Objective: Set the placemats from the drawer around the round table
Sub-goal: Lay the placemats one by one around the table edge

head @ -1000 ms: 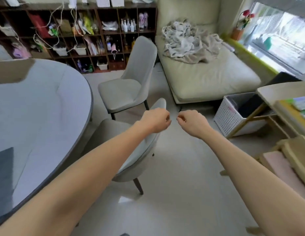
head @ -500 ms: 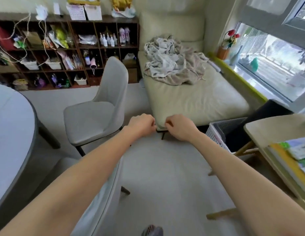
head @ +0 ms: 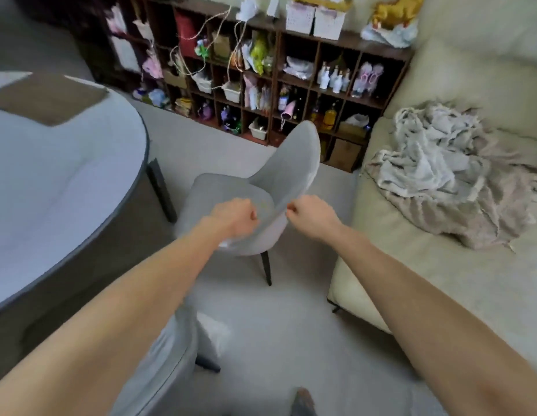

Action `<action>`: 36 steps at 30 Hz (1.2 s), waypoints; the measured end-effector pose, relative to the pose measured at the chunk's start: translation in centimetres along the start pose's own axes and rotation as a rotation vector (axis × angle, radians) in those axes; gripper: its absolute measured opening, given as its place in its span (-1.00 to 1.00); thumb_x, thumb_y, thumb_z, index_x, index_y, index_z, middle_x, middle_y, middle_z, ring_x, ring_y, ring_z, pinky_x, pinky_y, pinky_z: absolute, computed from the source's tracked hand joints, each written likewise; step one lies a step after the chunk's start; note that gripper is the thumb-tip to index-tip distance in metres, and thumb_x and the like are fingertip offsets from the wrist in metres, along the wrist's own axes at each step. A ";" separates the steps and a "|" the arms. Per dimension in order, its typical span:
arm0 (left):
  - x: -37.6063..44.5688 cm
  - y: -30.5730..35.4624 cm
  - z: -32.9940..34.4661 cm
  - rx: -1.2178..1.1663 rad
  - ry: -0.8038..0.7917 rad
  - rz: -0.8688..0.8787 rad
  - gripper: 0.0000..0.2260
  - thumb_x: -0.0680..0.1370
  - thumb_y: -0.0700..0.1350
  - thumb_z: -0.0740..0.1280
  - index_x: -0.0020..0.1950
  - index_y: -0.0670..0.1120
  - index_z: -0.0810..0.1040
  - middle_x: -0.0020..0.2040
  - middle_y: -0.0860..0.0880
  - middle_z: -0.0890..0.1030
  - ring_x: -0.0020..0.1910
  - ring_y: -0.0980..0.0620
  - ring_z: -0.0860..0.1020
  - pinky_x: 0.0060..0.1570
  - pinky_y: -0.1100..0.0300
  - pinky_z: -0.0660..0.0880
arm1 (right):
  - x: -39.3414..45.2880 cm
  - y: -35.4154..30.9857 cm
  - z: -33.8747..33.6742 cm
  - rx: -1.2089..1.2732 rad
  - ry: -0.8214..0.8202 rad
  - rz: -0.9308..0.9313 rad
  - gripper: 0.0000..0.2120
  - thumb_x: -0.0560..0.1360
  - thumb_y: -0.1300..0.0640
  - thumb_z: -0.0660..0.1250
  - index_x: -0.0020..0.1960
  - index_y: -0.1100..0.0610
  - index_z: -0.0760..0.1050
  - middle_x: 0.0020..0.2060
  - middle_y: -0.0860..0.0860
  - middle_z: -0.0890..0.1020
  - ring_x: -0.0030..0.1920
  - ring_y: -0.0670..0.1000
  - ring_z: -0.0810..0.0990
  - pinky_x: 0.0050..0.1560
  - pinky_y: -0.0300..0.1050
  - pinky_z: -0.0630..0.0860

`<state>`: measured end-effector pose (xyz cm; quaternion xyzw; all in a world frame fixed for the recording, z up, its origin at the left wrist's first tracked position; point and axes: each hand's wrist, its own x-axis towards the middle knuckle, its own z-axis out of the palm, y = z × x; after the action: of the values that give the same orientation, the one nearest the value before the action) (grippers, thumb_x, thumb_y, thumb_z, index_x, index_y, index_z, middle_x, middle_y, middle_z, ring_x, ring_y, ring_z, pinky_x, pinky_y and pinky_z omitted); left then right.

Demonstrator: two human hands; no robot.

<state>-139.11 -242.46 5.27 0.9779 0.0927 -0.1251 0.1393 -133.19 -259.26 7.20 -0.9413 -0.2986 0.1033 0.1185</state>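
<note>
The round grey table fills the left side. A brown placemat lies on its far part. My left hand and my right hand are stretched out in front of me, side by side, over a grey chair. Both are curled into fists with nothing visible in them. The drawer is out of view.
A second grey chair stands close under my left arm. A cream sofa with a crumpled blanket lies to the right. A cluttered dark shelf unit lines the back wall. Pale floor shows between chair and sofa.
The view has swung left: the window, basket and side table have left the frame, and the round table with its brown placemat is back in view. Both fists stay together.
</note>
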 end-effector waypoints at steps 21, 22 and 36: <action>6.6 -33.1 -8.9 -0.236 0.176 -0.883 -0.71 0.60 0.02 0.14 0.19 -0.05 0.54 0.19 -0.03 0.56 0.14 -0.09 0.52 -0.05 0.11 0.40 | 41.7 -26.9 6.7 -0.242 -0.306 -0.662 -0.75 0.52 0.17 0.13 -0.33 0.13 0.33 -0.17 0.16 0.51 -0.17 0.12 0.46 -0.20 -0.13 0.30; 6.6 -34.4 -9.4 -0.235 0.167 -0.912 -0.71 0.60 0.02 0.14 0.20 -0.05 0.54 0.20 -0.03 0.56 0.15 -0.10 0.52 -0.03 0.10 0.40 | 43.2 -28.4 7.4 -0.238 -0.304 -0.669 -0.82 0.52 0.17 0.13 -0.23 0.16 0.42 -0.10 0.17 0.56 -0.13 0.14 0.50 -0.18 -0.13 0.32; 17.0 -58.2 -11.6 -0.395 0.043 -1.116 -0.61 0.63 0.00 0.15 0.44 -0.08 0.33 0.40 -0.07 0.37 0.34 -0.09 0.39 0.21 0.04 0.39 | 66.9 -50.7 20.2 -0.201 -0.248 -0.860 -0.60 0.59 0.09 0.16 0.37 0.25 0.29 0.25 0.18 0.43 0.25 0.19 0.42 0.17 0.02 0.37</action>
<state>-132.97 -181.66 -3.08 0.7392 0.6173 -0.1402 0.2298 -112.28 -176.48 -5.80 -0.7193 -0.6826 0.1271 0.0222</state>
